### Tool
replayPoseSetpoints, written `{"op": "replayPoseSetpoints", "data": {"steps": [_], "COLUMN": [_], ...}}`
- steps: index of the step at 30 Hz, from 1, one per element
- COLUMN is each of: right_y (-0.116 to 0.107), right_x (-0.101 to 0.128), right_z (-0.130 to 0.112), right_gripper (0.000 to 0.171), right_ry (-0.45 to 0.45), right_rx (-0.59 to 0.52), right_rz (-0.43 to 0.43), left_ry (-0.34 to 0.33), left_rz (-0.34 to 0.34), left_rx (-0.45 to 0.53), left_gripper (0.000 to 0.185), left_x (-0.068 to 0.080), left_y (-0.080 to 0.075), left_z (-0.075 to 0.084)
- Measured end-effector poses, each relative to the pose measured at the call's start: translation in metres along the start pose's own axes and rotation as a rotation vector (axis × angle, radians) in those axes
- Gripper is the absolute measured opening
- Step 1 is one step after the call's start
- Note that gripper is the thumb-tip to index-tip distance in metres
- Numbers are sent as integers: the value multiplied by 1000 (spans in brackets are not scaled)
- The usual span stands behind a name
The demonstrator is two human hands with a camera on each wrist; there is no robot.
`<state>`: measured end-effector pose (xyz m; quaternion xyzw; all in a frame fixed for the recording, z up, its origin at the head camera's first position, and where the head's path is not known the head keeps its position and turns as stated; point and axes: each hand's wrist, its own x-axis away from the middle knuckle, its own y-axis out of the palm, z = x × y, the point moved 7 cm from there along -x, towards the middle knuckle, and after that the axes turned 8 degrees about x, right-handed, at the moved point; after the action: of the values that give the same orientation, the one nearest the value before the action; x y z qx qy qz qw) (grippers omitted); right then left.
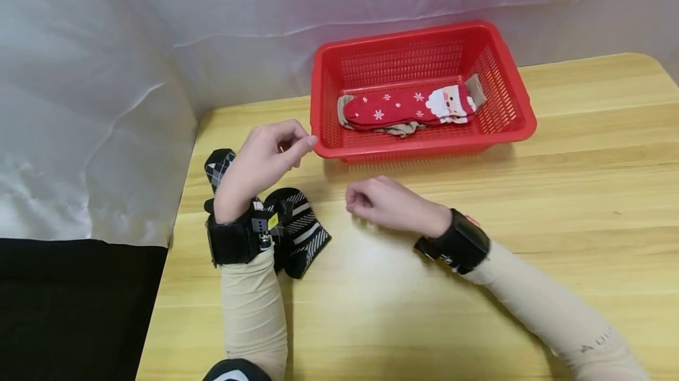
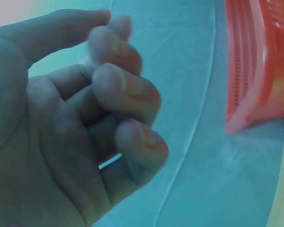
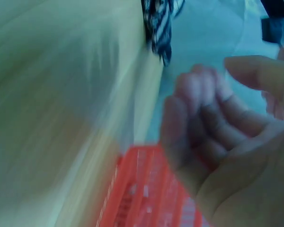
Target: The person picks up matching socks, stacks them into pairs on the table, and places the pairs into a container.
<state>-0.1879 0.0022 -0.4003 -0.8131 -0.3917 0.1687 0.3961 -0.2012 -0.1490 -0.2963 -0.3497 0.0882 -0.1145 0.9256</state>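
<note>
- Left hand (image 1: 265, 154), centre left: loosely curled, released; wristband (image 1: 233, 240) partly covers black socks (image 1: 305, 230).
- Right hand (image 1: 395, 204), centre: likewise released.
- Red basket (image 1: 419, 149), upper centre: Santa-patterned sock (image 1: 398, 108) inside.

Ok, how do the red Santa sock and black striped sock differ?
The red Santa sock carries snowflakes; the black striped sock, pale stripes. The first lies in the red basket, the second on the table. The first shows full length; the second is partly hidden. Shared: both are patterned, and neither is held.
</note>
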Motion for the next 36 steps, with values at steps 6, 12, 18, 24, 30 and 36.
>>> {"op": "replayPoseSetpoints", "data": {"steps": [6, 12, 18, 24, 30, 36], "right_y": [22, 38, 49, 55, 56, 43], "right_x": [-49, -81, -89, -84, -71, -52], "right_z": [-14, -10, -19, -37, -32, -14], "right_gripper": [18, 27, 5, 8, 20, 6], "right_ry": [67, 194, 155, -49, -6, 90], "right_rx": [63, 140, 140, 19, -118, -335], "right_rz": [-58, -29, 24, 86, 55, 113], "left_ry": [-17, -44, -1, 17, 24, 38], "left_rz": [-44, -58, -58, -97, -110, -104], "left_rx": [-14, -31, -30, -26, -30, -41], "left_gripper": [20, 18, 16, 15, 16, 17], "left_x": [-10, -21, -25, -27, -27, -24], "left_y": [8, 20, 26, 36, 39, 37], "left_z": [-10, -21, -17, -11, -5, 4]}}
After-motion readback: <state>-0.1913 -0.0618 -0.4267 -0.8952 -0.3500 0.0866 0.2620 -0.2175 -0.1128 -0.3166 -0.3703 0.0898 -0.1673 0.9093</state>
